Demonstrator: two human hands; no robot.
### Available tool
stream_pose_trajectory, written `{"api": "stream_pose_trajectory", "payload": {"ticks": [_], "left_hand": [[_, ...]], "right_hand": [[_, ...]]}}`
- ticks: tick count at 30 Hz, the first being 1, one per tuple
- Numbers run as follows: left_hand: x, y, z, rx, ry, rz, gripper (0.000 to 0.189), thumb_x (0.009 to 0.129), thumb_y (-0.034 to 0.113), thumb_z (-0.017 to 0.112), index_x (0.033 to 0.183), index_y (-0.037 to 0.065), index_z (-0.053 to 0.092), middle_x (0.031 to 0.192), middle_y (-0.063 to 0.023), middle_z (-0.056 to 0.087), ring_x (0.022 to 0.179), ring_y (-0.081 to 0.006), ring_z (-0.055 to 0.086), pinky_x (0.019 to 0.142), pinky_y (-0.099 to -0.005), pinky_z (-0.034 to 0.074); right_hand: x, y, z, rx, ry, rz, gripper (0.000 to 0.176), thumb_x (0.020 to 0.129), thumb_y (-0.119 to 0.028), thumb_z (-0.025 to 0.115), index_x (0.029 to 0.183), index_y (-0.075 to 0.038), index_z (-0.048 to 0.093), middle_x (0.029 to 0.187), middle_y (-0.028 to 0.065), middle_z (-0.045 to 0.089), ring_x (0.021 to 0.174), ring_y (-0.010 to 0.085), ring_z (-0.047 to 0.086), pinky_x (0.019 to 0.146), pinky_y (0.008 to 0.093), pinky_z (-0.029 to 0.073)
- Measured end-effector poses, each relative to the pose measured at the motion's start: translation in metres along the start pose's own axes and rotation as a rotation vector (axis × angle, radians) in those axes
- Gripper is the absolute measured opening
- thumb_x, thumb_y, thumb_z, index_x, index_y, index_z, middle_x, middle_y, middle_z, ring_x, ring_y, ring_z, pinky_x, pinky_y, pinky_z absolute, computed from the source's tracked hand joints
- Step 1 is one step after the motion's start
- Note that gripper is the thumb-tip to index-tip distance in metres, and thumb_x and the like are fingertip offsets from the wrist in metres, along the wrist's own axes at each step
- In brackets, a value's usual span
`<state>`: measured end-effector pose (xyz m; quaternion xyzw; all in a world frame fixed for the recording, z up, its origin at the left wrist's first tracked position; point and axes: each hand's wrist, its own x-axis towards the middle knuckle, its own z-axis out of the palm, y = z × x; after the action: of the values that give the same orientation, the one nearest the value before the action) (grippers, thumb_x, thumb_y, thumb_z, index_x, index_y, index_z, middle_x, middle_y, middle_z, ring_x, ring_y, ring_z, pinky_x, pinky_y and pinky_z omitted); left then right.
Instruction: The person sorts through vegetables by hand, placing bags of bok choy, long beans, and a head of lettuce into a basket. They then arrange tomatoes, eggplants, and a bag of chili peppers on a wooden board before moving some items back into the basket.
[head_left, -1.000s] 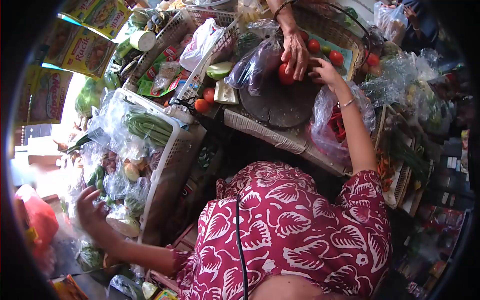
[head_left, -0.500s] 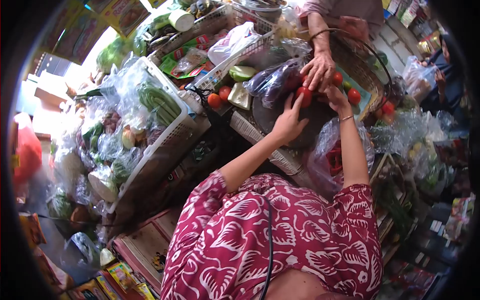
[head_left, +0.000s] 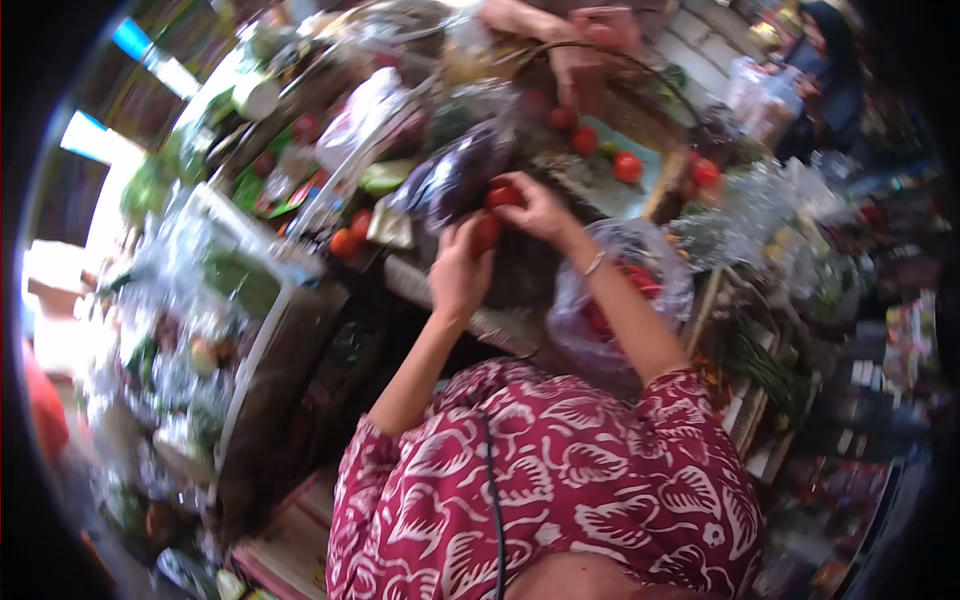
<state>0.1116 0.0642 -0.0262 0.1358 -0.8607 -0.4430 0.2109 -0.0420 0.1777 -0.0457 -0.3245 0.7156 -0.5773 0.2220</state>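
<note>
My left hand (head_left: 460,275) is closed round a red tomato (head_left: 485,232). Close beside it, my right hand (head_left: 538,215) grips another red tomato (head_left: 504,192). Both are over the dark round surface in front of me, next to purple eggplants (head_left: 458,180) in clear plastic. A plastic bag of red chillies (head_left: 640,290) lies below my right forearm. More tomatoes (head_left: 627,167) rest on a light blue sheet in a basket beyond my right hand. Motion blurs parts of the view.
A white crate (head_left: 255,350) of bagged vegetables stands at the left. Cut green vegetables (head_left: 384,178) and orange-red tomatoes (head_left: 345,243) lie left of the eggplants. Another person's hand (head_left: 575,70) reaches over the basket. A person in dark clothes (head_left: 835,75) is at the upper right.
The view has shifted and blurred. My hands have moved nearer each other, each now holding a tomato. The other person's hand has drawn back from the tomatoes near mine.
</note>
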Motion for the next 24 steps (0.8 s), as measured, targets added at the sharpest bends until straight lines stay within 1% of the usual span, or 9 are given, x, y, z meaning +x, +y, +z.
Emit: {"api": "stream_pose_trajectory", "payload": {"ticks": [2,6,9,11,12,18,21,23,24], "left_hand": [[-0.002,-0.005,-0.001,-0.036,0.039,0.078,0.048,0.072,0.0,0.063,0.118,0.011,0.054,0.116,-0.0131,0.053,0.105,-0.0317,0.054,0.087,-0.036,0.045],[-0.009,-0.019,0.008,0.129,0.115,0.336,0.052,0.073,0.0,0.063,0.122,0.012,0.052,0.122,-0.0117,0.05,0.086,-0.023,0.058,0.067,-0.0286,0.048],[-0.019,-0.018,0.009,-0.012,0.087,0.179,0.055,0.072,0.001,0.064,0.124,0.014,0.051,0.126,-0.0121,0.047,0.096,-0.0267,0.058,0.072,-0.0331,0.05],[-0.023,-0.017,0.007,-0.112,0.084,0.117,0.058,0.071,-0.003,0.064,0.125,0.013,0.05,0.13,-0.0123,0.042,0.08,-0.0163,0.057,0.056,-0.0243,0.047],[-0.024,-0.024,0.011,-0.12,0.14,0.22,0.059,0.071,-0.006,0.064,0.125,0.013,0.051,0.133,-0.0119,0.038,0.071,-0.0094,0.052,0.047,-0.0184,0.041],[-0.035,-0.031,0.014,-0.175,0.158,0.203,0.057,0.069,-0.008,0.064,0.121,0.011,0.052,0.133,-0.0124,0.036,0.074,-0.0115,0.053,0.055,-0.0204,0.044],[-0.045,-0.031,0.011,-0.129,0.155,0.191,0.059,0.068,-0.006,0.066,0.122,0.01,0.05,0.133,-0.0136,0.034,0.081,-0.0156,0.053,0.067,-0.0257,0.046],[-0.052,-0.033,0.01,-0.104,0.151,0.189,0.061,0.067,-0.005,0.067,0.123,0.009,0.049,0.132,-0.0147,0.033,0.084,-0.0186,0.052,0.074,-0.0301,0.046],[-0.056,-0.034,0.011,-0.058,0.179,0.202,0.063,0.066,-0.004,0.068,0.124,0.009,0.047,0.133,-0.0158,0.031,0.093,-0.0225,0.049,0.081,-0.0338,0.043]], "right_hand": [[-0.013,0.0,0.016,0.013,0.117,-0.014,0.042,0.077,-0.013,0.066,0.116,-0.006,0.052,0.105,0.0089,0.058,0.096,0.0158,0.055,0.086,0.029,0.045],[-0.022,-0.003,0.022,-0.111,0.208,-0.073,0.052,0.077,-0.018,0.066,0.124,-0.006,0.049,0.116,0.0174,0.056,0.106,0.0244,0.055,0.091,0.032,0.042],[-0.024,-0.003,0.02,-0.176,0.223,-0.102,0.063,0.074,-0.023,0.069,0.129,-0.006,0.043,0.122,0.0184,0.051,0.11,0.0278,0.052,0.095,0.0342,0.04],[-0.025,-0.007,0.016,-0.154,0.221,-0.066,0.069,0.073,-0.026,0.07,0.131,-0.006,0.039,0.124,0.019,0.049,0.113,0.0287,0.05,0.096,0.0352,0.039],[-0.026,-0.007,0.016,-0.165,0.214,-0.043,0.07,0.073,-0.027,0.07,0.132,-0.006,0.038,0.125,0.0191,0.049,0.114,0.0288,0.05,0.096,0.0353,0.039],[-0.031,0.002,0.014,-0.169,0.221,-0.045,0.076,0.073,-0.028,0.072,0.134,-0.005,0.034,0.128,0.019,0.046,0.117,0.029,0.047,0.098,0.0354,0.038],[-0.038,0.002,0.011,-0.222,0.228,-0.082,0.079,0.075,-0.025,0.071,0.139,-0.009,0.027,0.129,0.0147,0.045,0.105,0.0215,0.054,0.086,0.0309,0.045],[-0.047,-0.009,0.003,-0.158,0.193,0.13,0.081,0.075,-0.022,0.071,0.139,-0.01,0.024,0.128,0.0146,0.046,0.094,0.0188,0.057,0.081,0.0303,0.047],[-0.053,-0.009,0.001,-0.184,0.216,0.098,0.076,0.074,-0.016,0.069,0.137,-0.008,0.028,0.128,0.0155,0.045,0.084,0.0184,0.059,0.076,0.0306,0.048]]}}
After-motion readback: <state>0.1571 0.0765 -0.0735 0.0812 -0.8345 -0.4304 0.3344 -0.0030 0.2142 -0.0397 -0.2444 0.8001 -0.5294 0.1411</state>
